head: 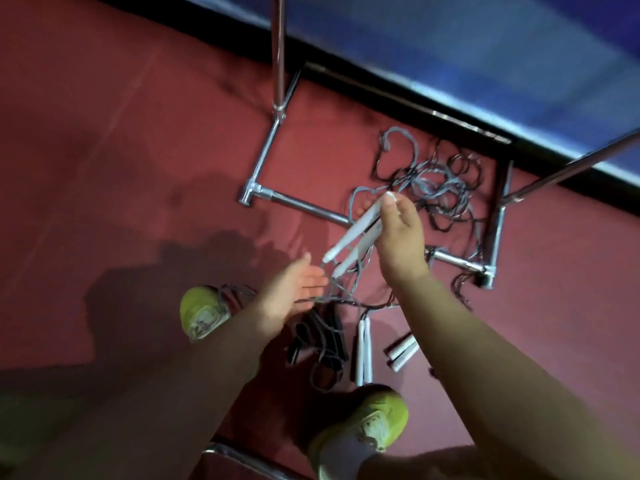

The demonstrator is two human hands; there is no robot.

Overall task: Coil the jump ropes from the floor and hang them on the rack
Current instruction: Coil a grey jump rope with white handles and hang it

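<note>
Clearly the gathering stage is under way, with no coil formed yet. The right hand (398, 233) is gripping a pair of white handles (353, 237) side by side, fingers and thumb wrapped round their upper ends, so the handles are slanting down and to the left. Their grey cord (337, 284) is trailing from the lower ends toward the left hand (294, 292), which is lying palm-up and spread, fingers loosely reaching into the strands without closing on any of them.

Both forearms are extending forward and down, the right one raised above the left. Most of the remaining ropes (440, 181) are lying in a tangled grey and black heap on the red floor (104, 133), inside the chrome base of the rack (263, 157). More white handles (363, 351) and a black rope (318, 344) are lying between the two green shoes (202, 311).

Judging from this, the next move is calling for the left hand to catch the hanging cord and draw it free of the heap, then feed even loops up to the handles; snagging on neighbouring strands looks likely.
</note>
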